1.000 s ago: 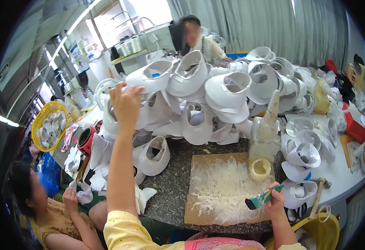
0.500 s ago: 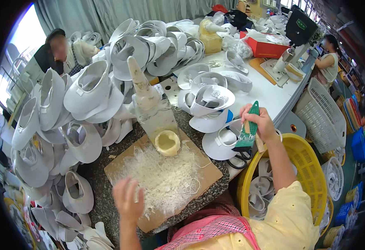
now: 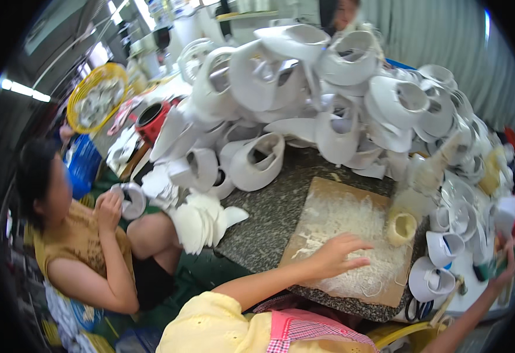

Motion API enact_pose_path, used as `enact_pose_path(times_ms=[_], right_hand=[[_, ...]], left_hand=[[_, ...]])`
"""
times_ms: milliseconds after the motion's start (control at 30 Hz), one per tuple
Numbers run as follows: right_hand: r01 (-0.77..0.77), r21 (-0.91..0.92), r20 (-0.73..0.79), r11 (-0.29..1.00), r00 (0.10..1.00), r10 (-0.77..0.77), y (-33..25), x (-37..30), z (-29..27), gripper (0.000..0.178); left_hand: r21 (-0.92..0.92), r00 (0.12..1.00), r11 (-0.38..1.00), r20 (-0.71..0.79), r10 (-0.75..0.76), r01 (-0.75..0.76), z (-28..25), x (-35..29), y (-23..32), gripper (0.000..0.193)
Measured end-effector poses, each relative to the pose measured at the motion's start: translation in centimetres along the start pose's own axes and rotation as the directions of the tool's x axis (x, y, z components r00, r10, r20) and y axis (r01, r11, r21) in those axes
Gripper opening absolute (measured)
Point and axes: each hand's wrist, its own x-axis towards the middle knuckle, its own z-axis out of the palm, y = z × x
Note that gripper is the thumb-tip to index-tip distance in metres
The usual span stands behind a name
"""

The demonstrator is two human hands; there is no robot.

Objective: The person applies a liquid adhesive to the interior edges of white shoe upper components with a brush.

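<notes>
My left hand (image 3: 343,256) hovers over a glue-crusted brown board (image 3: 316,215), fingers stretched apart, holding nothing. Beside it on the board's right part lies a cloudy, glue-smeared bottle (image 3: 413,188) with a long cone nozzle and a yellowish round opening. Far to the right, my right hand (image 3: 507,262) is closed around a green-handled brush (image 3: 485,270), blurred near the picture's rim. Two white sun visors, an upper one (image 3: 444,248) and a lower one (image 3: 431,280), sit between the board and that hand.
A large heap of white visors (image 3: 275,76) stands behind the board on the speckled stone tabletop (image 3: 251,226). Flat white pieces (image 3: 201,220) overhang its left edge. At left a co-worker (image 3: 87,241) sits holding a white visor. A yellow basket (image 3: 404,335) is at the lower right.
The view has swung left, bringing the seated co-worker into sight and shifting the board rightward. My right hand still holds the brush, now at the far right; my left hand reaches farther over the board.
</notes>
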Motion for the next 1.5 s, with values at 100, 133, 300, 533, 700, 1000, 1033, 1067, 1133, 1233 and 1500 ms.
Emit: enact_pose_path(times_ms=[100,133,300,533,700,1000,1033,1067,1133,1233,1500], right_hand=[[-0.072,-0.203,-0.195,0.977,0.980,0.031,-2.3,-4.4,11.0,0.047],[-0.015,-0.319,-0.040,0.948,0.999,0.002,-1.9,-5.7,14.2,0.031],[0.083,-0.372,0.520,0.924,0.844,0.133,-1.9,-6.7,30.2,0.006],[-0.800,0.312,0.592,0.513,0.586,0.554,4.0,-6.2,32.4,0.037],[-0.809,0.529,0.622,0.258,0.576,0.531,6.7,-8.1,36.2,0.044],[-0.754,0.633,0.324,0.178,0.466,0.823,10.0,-7.9,33.6,0.041],[-0.753,0.634,0.323,0.175,0.464,0.825,9.7,-8.0,32.9,0.041],[-0.802,0.412,0.381,0.433,0.583,0.718,8.6,-7.9,31.8,0.035],[-0.731,0.175,0.469,0.659,0.651,0.597,6.0,-7.2,31.8,0.029],[-0.716,-0.020,0.527,0.698,0.586,0.616,4.7,-6.6,32.9,0.016],[-0.553,-0.143,0.715,0.821,0.516,0.472,4.4,-4.4,36.0,0.011]], left_hand=[[-0.417,0.999,0.908,-0.004,0.051,-0.048,1.0,1.7,1.6,0.040],[-0.547,0.996,0.833,-0.048,0.072,-0.087,1.2,2.4,2.8,0.046],[-0.785,0.976,0.601,0.022,-0.218,0.152,-1.8,0.6,3.6,0.047],[0.196,0.921,0.943,-0.234,0.312,-0.270,-6.8,-2.7,0.5,0.031],[0.296,0.887,0.888,-0.196,0.418,-0.353,-7.4,-4.7,0.0,0.030],[0.293,0.951,0.924,-0.114,0.287,-0.244,-8.1,-5.8,-1.1,0.018],[0.291,0.952,0.925,-0.110,0.285,-0.243,-8.3,-6.1,-1.4,0.018],[0.452,0.943,0.842,-0.007,0.333,-0.295,-8.5,-6.4,-1.7,0.015],[0.586,0.926,0.729,0.113,0.359,-0.354,-8.8,-6.7,-2.1,0.012],[0.811,0.934,0.474,0.236,0.269,-0.342,-9.1,-6.3,-2.8,0.017],[0.478,0.983,0.862,0.012,0.184,-0.167,-9.4,-6.3,-0.9,0.053]])
